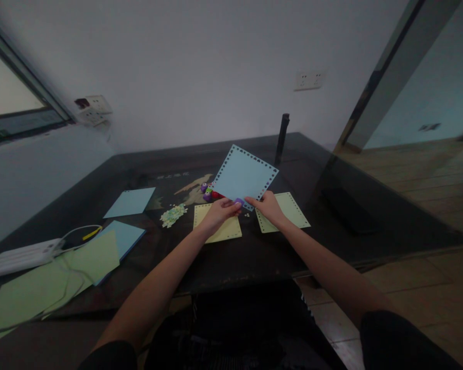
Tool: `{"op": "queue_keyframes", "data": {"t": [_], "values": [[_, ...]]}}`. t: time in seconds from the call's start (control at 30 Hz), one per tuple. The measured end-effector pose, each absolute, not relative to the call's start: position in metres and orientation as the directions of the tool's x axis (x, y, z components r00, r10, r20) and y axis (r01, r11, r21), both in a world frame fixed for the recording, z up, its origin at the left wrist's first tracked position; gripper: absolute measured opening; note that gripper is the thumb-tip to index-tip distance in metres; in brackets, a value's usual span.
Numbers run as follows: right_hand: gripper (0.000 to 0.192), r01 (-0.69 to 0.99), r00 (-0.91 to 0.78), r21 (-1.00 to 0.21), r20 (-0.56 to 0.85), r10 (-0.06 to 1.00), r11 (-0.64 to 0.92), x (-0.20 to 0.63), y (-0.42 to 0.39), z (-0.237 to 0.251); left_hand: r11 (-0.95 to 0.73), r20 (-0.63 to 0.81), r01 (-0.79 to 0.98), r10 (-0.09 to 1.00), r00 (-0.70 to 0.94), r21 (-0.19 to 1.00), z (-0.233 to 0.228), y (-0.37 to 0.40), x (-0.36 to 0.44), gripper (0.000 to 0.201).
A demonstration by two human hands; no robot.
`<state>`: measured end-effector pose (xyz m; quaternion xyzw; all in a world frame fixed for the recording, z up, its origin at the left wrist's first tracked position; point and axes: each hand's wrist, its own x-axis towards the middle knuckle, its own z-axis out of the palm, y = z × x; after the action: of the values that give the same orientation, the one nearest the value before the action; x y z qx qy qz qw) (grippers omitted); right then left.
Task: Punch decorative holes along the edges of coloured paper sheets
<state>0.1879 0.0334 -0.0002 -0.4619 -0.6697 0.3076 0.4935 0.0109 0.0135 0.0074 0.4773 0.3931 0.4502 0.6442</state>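
Blue sheet (245, 177) held up above desk (254, 257), centre frame, tilted.

Risk: sheet gripped at lower corner only, so it may flex or slip in purple punch (239, 202) w/ next hole off the edge row. Chads (173, 214) lie loose nearby.

Left hand (219, 213) closed on punch at sheet corner. Right hand (269, 207) pinches lower edge. Both forearms extended, converging.

Dark table (254, 257) w/ blue sheets (130, 202), green sheets (92, 257), yellow sheets (219, 226), paper confetti (173, 214), power strip (21, 256).
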Motion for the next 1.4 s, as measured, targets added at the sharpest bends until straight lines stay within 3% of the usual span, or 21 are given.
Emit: {"op": "queue_keyframes", "data": {"t": [0.53,1.4], "values": [[0.027,0.336,-0.097,-0.851,0.394,0.914,0.403,0.188,0.032,0.001,0.11,-0.078,-0.092,0.951,0.298,0.99,0.004,0.015,0.006,0.038],[0.028,0.308,-0.104,-0.86,0.395,0.913,0.407,0.19,0.031,0.003,0.133,-0.092,-0.141,0.96,0.263,0.981,0.01,0.012,0.01,0.041]]}}
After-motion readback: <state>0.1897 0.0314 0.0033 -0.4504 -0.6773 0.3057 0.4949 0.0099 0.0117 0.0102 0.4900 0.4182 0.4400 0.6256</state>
